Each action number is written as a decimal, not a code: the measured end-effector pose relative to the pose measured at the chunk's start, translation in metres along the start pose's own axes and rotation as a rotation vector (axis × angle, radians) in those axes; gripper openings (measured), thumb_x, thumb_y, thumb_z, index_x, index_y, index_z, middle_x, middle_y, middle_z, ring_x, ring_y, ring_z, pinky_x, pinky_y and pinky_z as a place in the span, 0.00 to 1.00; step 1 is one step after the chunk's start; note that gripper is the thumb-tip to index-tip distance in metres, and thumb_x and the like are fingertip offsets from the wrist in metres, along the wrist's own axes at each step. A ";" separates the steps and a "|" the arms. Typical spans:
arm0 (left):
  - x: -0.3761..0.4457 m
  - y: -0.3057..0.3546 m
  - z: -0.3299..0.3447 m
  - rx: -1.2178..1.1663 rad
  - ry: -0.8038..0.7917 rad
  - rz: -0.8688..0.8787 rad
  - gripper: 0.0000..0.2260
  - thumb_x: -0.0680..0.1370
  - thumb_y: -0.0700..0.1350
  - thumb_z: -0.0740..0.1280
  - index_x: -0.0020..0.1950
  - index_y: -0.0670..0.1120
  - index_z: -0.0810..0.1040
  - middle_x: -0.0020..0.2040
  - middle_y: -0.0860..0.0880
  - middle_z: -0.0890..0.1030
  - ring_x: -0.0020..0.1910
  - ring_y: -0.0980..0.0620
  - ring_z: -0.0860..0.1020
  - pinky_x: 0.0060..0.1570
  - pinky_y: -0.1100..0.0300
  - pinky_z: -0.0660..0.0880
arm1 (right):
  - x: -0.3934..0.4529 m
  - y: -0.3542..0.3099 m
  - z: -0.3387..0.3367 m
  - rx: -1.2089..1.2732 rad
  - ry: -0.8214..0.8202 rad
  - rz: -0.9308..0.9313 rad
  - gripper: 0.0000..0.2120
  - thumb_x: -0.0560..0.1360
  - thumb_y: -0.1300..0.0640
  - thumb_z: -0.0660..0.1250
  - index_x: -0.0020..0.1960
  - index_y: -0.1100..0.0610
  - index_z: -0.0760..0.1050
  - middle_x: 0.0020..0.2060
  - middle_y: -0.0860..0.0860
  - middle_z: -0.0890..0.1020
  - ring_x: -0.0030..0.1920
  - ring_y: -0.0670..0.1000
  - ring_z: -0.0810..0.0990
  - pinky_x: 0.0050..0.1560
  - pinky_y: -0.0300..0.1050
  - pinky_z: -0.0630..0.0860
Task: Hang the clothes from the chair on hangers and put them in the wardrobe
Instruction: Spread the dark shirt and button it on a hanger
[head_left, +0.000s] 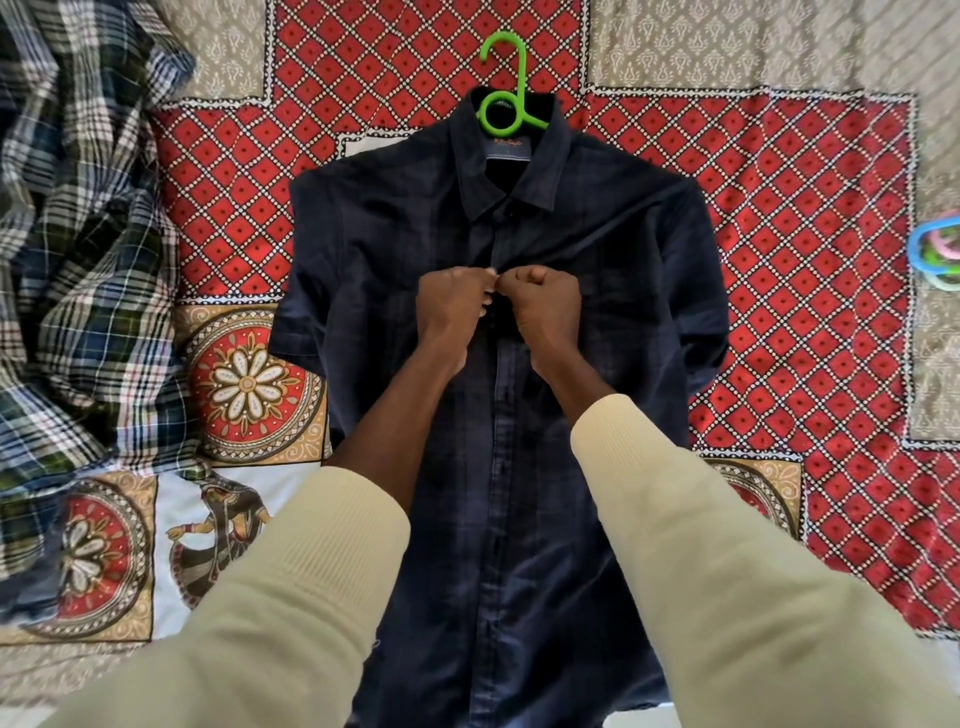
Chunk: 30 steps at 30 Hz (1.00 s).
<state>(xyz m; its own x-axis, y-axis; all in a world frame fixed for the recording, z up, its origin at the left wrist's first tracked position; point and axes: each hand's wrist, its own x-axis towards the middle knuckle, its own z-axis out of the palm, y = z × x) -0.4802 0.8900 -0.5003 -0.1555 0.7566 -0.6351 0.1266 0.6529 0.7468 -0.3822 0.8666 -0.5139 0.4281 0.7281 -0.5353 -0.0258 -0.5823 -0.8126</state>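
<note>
A dark navy short-sleeved shirt (597, 270) lies flat on a patterned bedspread (779, 234), collar away from me. A green plastic hanger (506, 83) sits inside it, its hook sticking out above the collar. My left hand (454, 299) and my right hand (545, 301) meet at the chest, knuckles up. Each pinches one edge of the shirt's front placket at a button. The fingertips are hidden under the curled fingers.
A crumpled checked shirt (78, 234) in green, blue and white lies heaped at the left of the bed. More plastic hangers (937, 249), blue, pink and green, poke in at the right edge.
</note>
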 end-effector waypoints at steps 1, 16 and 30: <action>0.002 0.002 0.000 0.017 -0.010 0.001 0.07 0.73 0.45 0.74 0.38 0.43 0.83 0.37 0.46 0.85 0.37 0.52 0.82 0.41 0.57 0.81 | 0.000 0.002 0.003 -0.048 0.028 -0.030 0.09 0.72 0.58 0.71 0.36 0.62 0.80 0.29 0.54 0.82 0.29 0.47 0.75 0.30 0.48 0.75; 0.005 -0.006 -0.010 -0.092 -0.097 0.023 0.03 0.74 0.40 0.74 0.43 0.43 0.81 0.35 0.49 0.83 0.34 0.55 0.79 0.39 0.61 0.79 | -0.005 0.008 -0.009 -0.018 -0.073 -0.108 0.03 0.75 0.62 0.71 0.45 0.59 0.83 0.39 0.50 0.85 0.39 0.43 0.81 0.42 0.36 0.76; 0.000 -0.008 0.007 -0.103 0.079 0.063 0.06 0.77 0.34 0.65 0.47 0.44 0.77 0.35 0.49 0.79 0.33 0.55 0.75 0.34 0.60 0.74 | -0.008 0.000 -0.007 -0.057 -0.128 -0.042 0.06 0.76 0.63 0.67 0.42 0.57 0.81 0.35 0.48 0.82 0.35 0.43 0.77 0.36 0.37 0.73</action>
<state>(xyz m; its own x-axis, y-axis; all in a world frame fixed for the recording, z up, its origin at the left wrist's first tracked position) -0.4740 0.8848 -0.5076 -0.2280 0.7882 -0.5716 0.0379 0.5938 0.8037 -0.3797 0.8582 -0.5079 0.3085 0.7904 -0.5293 0.0428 -0.5674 -0.8223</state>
